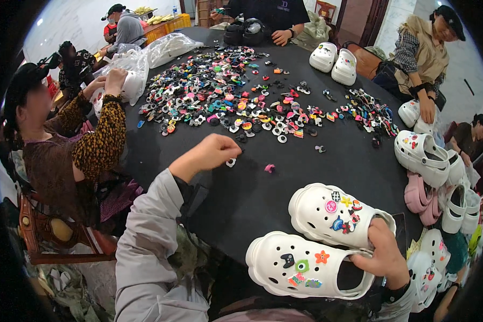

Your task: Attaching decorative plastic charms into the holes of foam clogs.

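Note:
My right hand point(385, 253) grips a pair of white foam clogs by their inner edges, with the thumb inside one opening. The upper clog point(306, 206) carries several colourful charms, among them a yellow star and a pink disc. On the lower clog point(268, 263) sit an orange starfish charm point(322, 257), a green one-eyed charm point(302, 266) and a black game-controller charm point(287, 261). My left hand point(212, 155) is over the table with its fingers drawn together; what they hold, if anything, is hidden. Just below its fingertips is a small white-and-dark charm point(231, 162). A pink charm point(269, 168) lies to its right.
A large heap of mixed shoe charms point(198, 88) covers the middle of the black table point(241, 201). White clogs point(344, 67) stand at the far right; more clogs point(421, 158) and pink ones point(417, 201) crowd the right edge. Several people work around the table.

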`<state>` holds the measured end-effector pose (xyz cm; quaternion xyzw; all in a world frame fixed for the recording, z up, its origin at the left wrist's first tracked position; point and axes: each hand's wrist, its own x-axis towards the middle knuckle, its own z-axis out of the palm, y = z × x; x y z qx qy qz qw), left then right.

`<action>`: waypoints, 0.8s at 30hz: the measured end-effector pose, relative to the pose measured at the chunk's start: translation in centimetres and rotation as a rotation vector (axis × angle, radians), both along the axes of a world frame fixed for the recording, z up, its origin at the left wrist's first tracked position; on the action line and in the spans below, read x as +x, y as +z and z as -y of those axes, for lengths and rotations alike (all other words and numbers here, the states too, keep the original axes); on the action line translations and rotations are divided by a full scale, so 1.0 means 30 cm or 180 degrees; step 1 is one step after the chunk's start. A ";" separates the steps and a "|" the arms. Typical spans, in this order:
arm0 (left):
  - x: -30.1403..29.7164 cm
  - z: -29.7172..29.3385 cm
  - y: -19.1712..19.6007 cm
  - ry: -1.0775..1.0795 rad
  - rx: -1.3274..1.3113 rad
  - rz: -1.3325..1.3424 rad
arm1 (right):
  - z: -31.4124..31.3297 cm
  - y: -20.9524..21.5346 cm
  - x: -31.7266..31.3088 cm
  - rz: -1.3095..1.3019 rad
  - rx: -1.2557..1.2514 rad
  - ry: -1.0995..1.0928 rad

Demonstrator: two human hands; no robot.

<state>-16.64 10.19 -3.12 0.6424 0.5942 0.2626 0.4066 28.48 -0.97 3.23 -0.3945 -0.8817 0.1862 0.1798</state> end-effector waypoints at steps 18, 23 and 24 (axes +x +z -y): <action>-0.150 -0.142 -0.061 0.1012 0.0975 -0.2047 | -0.005 0.005 0.002 0.0125 -0.0217 -0.0099; -0.186 -0.131 -0.061 0.0716 0.0846 -0.1463 | -0.007 -0.001 0.000 0.0022 -0.0147 -0.0081; -0.190 -0.129 -0.059 0.0685 0.1053 -0.1504 | -0.007 0.000 0.000 0.0018 -0.0138 -0.0085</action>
